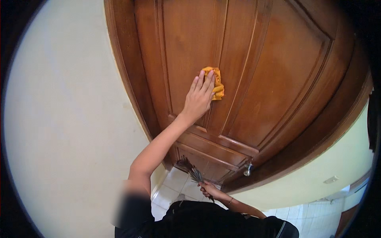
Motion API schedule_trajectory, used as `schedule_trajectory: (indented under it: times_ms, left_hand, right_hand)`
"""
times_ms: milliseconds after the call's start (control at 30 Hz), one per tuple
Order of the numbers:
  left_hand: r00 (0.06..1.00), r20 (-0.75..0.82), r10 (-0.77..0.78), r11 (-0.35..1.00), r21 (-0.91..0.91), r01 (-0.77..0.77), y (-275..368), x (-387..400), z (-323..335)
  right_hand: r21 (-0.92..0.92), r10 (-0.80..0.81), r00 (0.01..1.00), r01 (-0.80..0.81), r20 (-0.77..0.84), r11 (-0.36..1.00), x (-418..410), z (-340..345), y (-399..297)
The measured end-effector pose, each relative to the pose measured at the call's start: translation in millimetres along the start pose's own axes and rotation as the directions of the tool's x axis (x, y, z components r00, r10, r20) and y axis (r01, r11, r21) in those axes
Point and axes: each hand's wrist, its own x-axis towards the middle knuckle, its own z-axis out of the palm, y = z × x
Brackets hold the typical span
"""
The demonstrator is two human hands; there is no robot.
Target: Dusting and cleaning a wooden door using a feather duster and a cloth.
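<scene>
With fingers stretched upward, my left hand (198,96) presses a crumpled orange cloth (218,89) against a brown panelled wooden door (190,44). The cloth lies partly beneath the fingers, near a vertical moulding of the door. My thumb on that side is hidden from sight. Lower down, near my body, my right hand (209,190) is closed around what looks like a feather duster (195,174). Its dark feathers point up and left, in front of the door's lower panels, and a short end sticks out below the fist.
A wooden frame (126,53) surrounds the door, and a metal door handle (247,170) sits at its lower right. A cream wall (65,119) rises close on the left. White floor tiles (175,181) show below. A wall switch (331,179) is at the right.
</scene>
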Motion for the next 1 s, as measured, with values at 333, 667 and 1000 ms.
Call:
schedule_trajectory:
  times_ms: [333,667,1000]
  left_hand:
    - [0.96,0.277,-0.044,0.996,-0.065,0.065,24,-162,81]
    - [0.913,0.406,-0.041,0.876,-0.424,0.228,27,-232,62]
    - [0.839,-0.174,-0.515,0.787,-0.484,0.383,-77,-177,-36]
  right_hand:
    - [0.157,0.042,0.997,-0.031,-0.066,0.987,-2,29,10]
    - [-0.356,-0.105,0.96,0.006,-0.259,0.935,-44,16,-15]
    - [-0.986,-0.968,0.243,0.164,0.054,-0.014,-294,105,-314]
